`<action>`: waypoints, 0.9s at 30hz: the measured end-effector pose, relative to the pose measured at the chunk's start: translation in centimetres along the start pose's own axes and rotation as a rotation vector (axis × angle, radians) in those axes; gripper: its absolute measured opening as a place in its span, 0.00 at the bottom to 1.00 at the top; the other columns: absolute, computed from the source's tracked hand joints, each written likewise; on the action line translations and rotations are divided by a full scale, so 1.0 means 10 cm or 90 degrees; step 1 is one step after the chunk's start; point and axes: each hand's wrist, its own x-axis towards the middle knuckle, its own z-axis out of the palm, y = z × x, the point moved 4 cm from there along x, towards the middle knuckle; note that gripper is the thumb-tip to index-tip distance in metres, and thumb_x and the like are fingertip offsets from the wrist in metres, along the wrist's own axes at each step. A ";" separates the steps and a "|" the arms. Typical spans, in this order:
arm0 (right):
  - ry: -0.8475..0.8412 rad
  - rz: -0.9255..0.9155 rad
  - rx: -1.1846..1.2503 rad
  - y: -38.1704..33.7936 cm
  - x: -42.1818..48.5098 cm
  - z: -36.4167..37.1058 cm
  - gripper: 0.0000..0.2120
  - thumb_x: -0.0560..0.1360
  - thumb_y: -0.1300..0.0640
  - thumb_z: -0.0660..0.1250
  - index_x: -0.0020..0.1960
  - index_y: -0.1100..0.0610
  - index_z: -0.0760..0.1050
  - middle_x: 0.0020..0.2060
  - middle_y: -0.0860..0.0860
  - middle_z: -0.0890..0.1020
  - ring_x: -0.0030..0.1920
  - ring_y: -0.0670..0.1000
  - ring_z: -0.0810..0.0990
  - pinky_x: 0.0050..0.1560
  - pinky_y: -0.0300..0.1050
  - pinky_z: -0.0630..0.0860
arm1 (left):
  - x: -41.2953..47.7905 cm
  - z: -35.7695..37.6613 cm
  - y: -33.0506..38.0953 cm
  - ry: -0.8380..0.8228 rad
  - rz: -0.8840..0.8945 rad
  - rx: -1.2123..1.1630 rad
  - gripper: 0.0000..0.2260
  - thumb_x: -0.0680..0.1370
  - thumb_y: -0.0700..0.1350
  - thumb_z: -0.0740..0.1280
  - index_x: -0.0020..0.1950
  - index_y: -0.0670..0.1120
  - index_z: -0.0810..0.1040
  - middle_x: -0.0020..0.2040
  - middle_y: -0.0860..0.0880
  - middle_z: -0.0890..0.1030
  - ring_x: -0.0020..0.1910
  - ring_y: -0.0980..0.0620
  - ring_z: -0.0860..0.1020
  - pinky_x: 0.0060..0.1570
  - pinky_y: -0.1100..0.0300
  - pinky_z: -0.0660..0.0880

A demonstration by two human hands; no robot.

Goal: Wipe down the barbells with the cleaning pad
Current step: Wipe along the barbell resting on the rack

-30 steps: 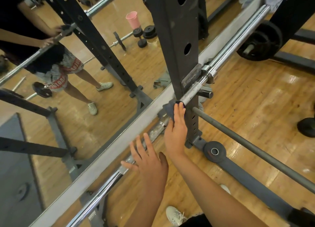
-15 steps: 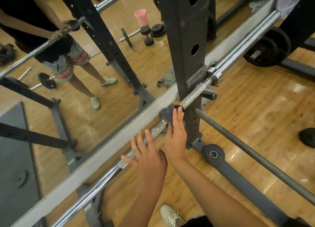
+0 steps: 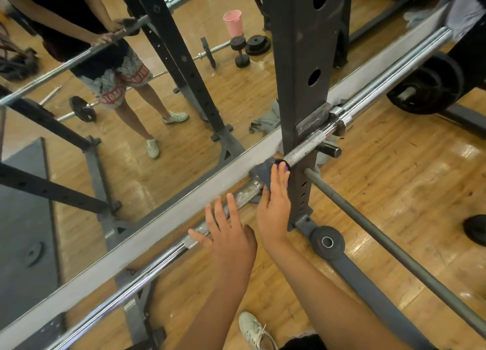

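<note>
Right hand point(image 3: 273, 210) pressed the pad point(image 3: 264, 172) flat-fingered onto the bar point(image 3: 305, 147); left hand point(image 3: 228, 234) lay spread at its 7 o'clock. Risk — fingertips jamming against the upright point(image 3: 302, 73) at 1 o'clock.

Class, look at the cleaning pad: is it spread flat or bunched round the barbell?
Bunched: the cleaning pad folds over the barbell, pressed by the right hand; its underside is hidden.
</note>
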 end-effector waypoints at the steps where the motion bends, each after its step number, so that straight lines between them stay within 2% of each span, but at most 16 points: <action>1: -0.019 -0.017 -0.014 0.06 0.03 -0.04 0.28 0.84 0.66 0.58 0.82 0.57 0.55 0.81 0.46 0.53 0.82 0.51 0.46 0.74 0.26 0.45 | 0.00 0.00 0.00 -0.001 0.001 -0.002 0.40 0.73 0.43 0.71 0.83 0.49 0.59 0.79 0.44 0.64 0.79 0.41 0.61 0.69 0.21 0.48; 5: -0.068 -0.067 -0.053 0.22 0.15 -0.21 0.29 0.83 0.68 0.58 0.82 0.57 0.56 0.81 0.45 0.53 0.82 0.52 0.46 0.73 0.24 0.46 | -0.01 0.00 0.00 0.009 -0.006 -0.006 0.38 0.74 0.44 0.69 0.83 0.50 0.58 0.78 0.45 0.65 0.79 0.42 0.61 0.70 0.22 0.47; 10: -0.009 -0.016 -0.057 0.27 0.42 -0.31 0.29 0.83 0.69 0.58 0.81 0.58 0.57 0.81 0.49 0.55 0.82 0.53 0.48 0.75 0.29 0.46 | -0.03 -0.02 0.00 0.017 -0.007 -0.015 0.38 0.74 0.44 0.69 0.82 0.50 0.60 0.76 0.45 0.67 0.78 0.42 0.62 0.70 0.21 0.48; 12: -0.016 -0.030 -0.106 0.23 0.38 -0.26 0.29 0.83 0.68 0.59 0.81 0.58 0.56 0.81 0.52 0.56 0.82 0.54 0.48 0.80 0.41 0.51 | -0.03 -0.03 0.00 0.016 -0.010 -0.016 0.38 0.74 0.44 0.69 0.82 0.51 0.59 0.76 0.45 0.67 0.78 0.42 0.62 0.70 0.21 0.48; 14: -0.101 -0.151 -0.154 0.15 0.21 -0.13 0.29 0.81 0.71 0.59 0.80 0.61 0.59 0.80 0.57 0.60 0.81 0.57 0.51 0.79 0.57 0.58 | -0.03 -0.03 0.00 0.021 -0.012 -0.016 0.37 0.74 0.45 0.69 0.82 0.50 0.60 0.76 0.45 0.67 0.77 0.42 0.62 0.69 0.20 0.49; 15: -0.153 -0.228 -0.174 0.13 0.10 -0.07 0.29 0.79 0.73 0.60 0.79 0.62 0.61 0.79 0.58 0.62 0.81 0.58 0.52 0.77 0.60 0.61 | -0.03 -0.04 -0.01 0.025 -0.009 -0.014 0.37 0.73 0.46 0.68 0.82 0.50 0.60 0.76 0.45 0.67 0.77 0.42 0.63 0.69 0.21 0.50; 17: -0.215 -0.313 -0.200 0.15 0.03 -0.07 0.30 0.77 0.73 0.61 0.78 0.63 0.63 0.78 0.58 0.65 0.81 0.57 0.54 0.76 0.59 0.65 | -0.02 -0.05 -0.02 0.023 -0.002 -0.014 0.36 0.74 0.48 0.68 0.81 0.51 0.61 0.76 0.46 0.67 0.77 0.42 0.63 0.68 0.21 0.53; 20: -0.248 -0.361 -0.239 0.23 0.19 -0.20 0.32 0.74 0.74 0.62 0.78 0.63 0.65 0.76 0.59 0.68 0.80 0.58 0.59 0.76 0.56 0.64 | -0.03 -0.10 -0.03 0.015 -0.009 -0.037 0.30 0.79 0.51 0.62 0.81 0.52 0.61 0.77 0.47 0.67 0.77 0.44 0.62 0.69 0.23 0.54; 24: -0.244 -0.332 -0.301 0.25 0.49 -0.38 0.34 0.73 0.74 0.67 0.77 0.62 0.65 0.76 0.59 0.68 0.79 0.60 0.61 0.78 0.58 0.56 | -0.08 -0.21 -0.16 0.021 -0.052 -0.072 0.23 0.83 0.52 0.57 0.79 0.52 0.67 0.77 0.49 0.69 0.80 0.48 0.61 0.71 0.24 0.51; 27: -0.258 -0.304 -0.302 0.20 0.64 -0.47 0.31 0.75 0.74 0.66 0.77 0.62 0.66 0.76 0.60 0.67 0.79 0.61 0.60 0.80 0.59 0.54 | -0.09 -0.32 -0.42 0.044 -0.083 -0.038 0.19 0.85 0.51 0.56 0.74 0.52 0.74 0.74 0.51 0.74 0.79 0.46 0.65 0.66 0.18 0.50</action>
